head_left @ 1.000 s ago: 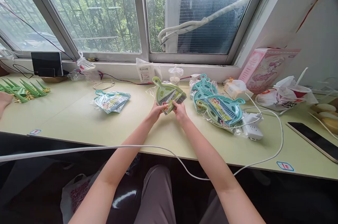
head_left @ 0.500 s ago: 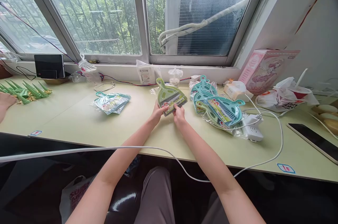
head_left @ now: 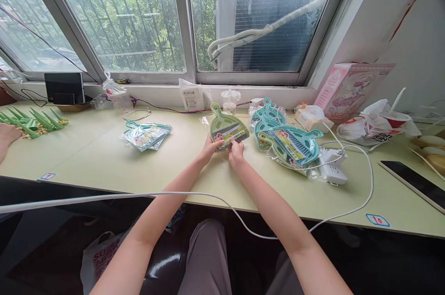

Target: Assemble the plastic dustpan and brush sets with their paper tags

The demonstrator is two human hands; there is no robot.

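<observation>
Over the worktop (head_left: 219, 183), the left hand (head_left: 208, 148) and right hand (head_left: 237, 151) have their fingers closed on the lower edge of a green dustpan-and-brush set (head_left: 229, 129), handle pointing away, seemingly to keep its printed front in view; a stack of bagged sets (head_left: 148, 136) lies left and a looser dustpan pile (head_left: 290, 143) right, perhaps for easy reach; behind stands a plastic-wrapped cup (head_left: 230, 99)

Left hand (head_left: 207, 149) and right hand (head_left: 237, 152) are bare; trousers (head_left: 206, 260) grey-brown.
</observation>
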